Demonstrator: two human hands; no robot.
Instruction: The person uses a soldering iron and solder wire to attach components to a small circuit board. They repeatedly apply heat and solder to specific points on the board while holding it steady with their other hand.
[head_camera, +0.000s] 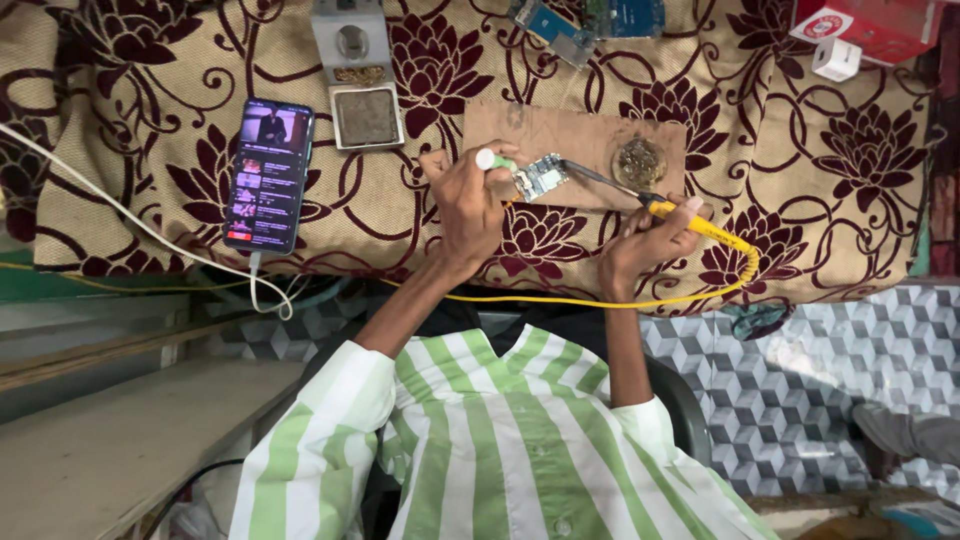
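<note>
A small circuit board (541, 176) lies on a brown cardboard sheet (560, 130), which rests on a bench covered with a beige cloth patterned in dark red flowers (150, 80). Everything else is placed here relative to that board.

The left hand (468, 205) sits just left of the board, its fingers (440, 165) curled closed around a thin white and green tube (492, 159) whose tip points at the board's left edge. The right hand (645, 240) is to the right of the board and a little nearer the person, fingers (690, 205) gripping the yellow handle of a soldering iron (690, 222). The iron's dark metal shaft runs up and left from the handle, and its tip meets the board's right end. A yellow cord (560, 300) leaves the handle, loops down and passes below the board toward the left.

On the same cardboard, to the right of the board, lies a round tin of brass wool (639, 160). Up and left of the board stands a grey soldering stand with a square sponge tray (365, 115). Farther left, well apart from the board, a smartphone (269, 175) lies face up with its screen lit, a white cable (120, 215) running from its lower end. Beyond the board, at the cloth's far edge, lie blue circuit boards (590, 20). Far up and right is a red box (880, 25) with a white plug (837, 58) beside it.
</note>
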